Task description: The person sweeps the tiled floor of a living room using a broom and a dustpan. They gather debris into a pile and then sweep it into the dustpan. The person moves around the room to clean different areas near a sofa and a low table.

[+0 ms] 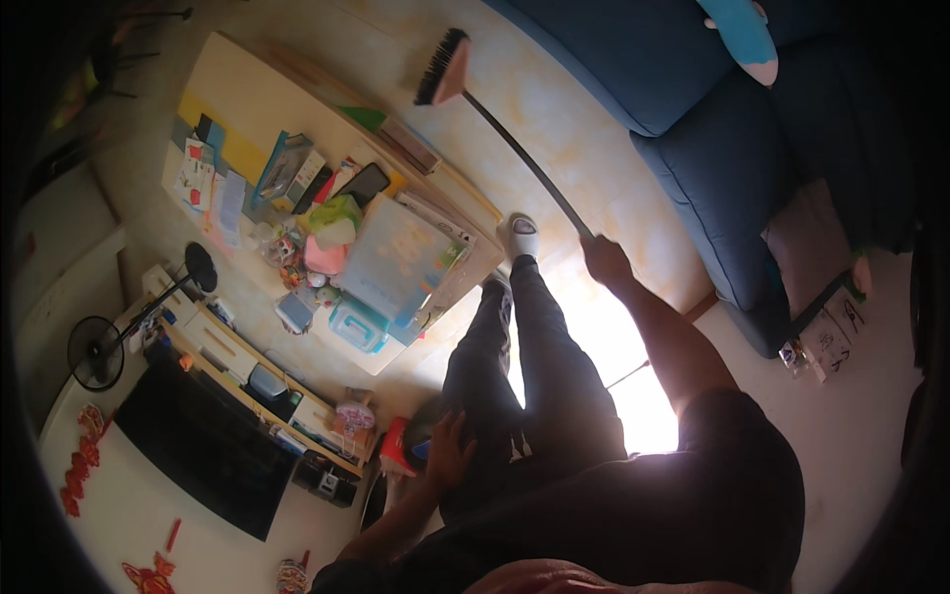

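Observation:
My right hand is wrapped around the end of a dark broom handle. At its far end is a pinkish broom head with black bristles, close to the pale tiled floor. My left hand lies against my dark trousers at the thigh, fingers spread and holding nothing. Between the broom and a low table stand my feet in light slip-on shoes. One shoe is partly hidden beside the table's corner.
A dark blue sofa lines the right side. Heaped on the table are a clear-lidded box, a blue-handled case, papers and toys. On the left are a standing fan, a television and a drawer cabinet. Bright glare covers floor beside my legs.

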A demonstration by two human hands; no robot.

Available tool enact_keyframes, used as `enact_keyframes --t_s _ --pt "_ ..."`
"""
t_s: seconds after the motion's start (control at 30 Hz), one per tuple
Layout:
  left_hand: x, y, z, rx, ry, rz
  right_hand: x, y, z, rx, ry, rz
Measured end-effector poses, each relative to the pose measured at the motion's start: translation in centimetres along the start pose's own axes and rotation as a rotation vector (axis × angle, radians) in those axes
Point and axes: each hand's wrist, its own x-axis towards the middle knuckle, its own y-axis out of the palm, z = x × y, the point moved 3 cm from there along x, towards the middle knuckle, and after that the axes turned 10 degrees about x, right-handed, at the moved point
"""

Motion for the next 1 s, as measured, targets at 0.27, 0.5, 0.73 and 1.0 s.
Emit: enact_keyframes --t_s 0.27,0.5,0.73,1.0 --pt "-1.9 2.9 0.3 -0.075 -0.143 0.044 36.8 -2.9 22.8 0.349 0.022 0.084" --pt "-0.5 2.8 -0.8 -0.158 -0.198 0.013 38.5 2.6 12.8 0.553 0.215 0.128" --pt "-0.1 -0.2 -1.6 -0.111 -0.025 0.011 8.3 6.3 -5.8 0.505 0.609 0.162" --pt "1.3 -3.6 -0.4 0.146 0.168 0.071 -24.6 8.7 -13.0 0.661 1.102 0.296"
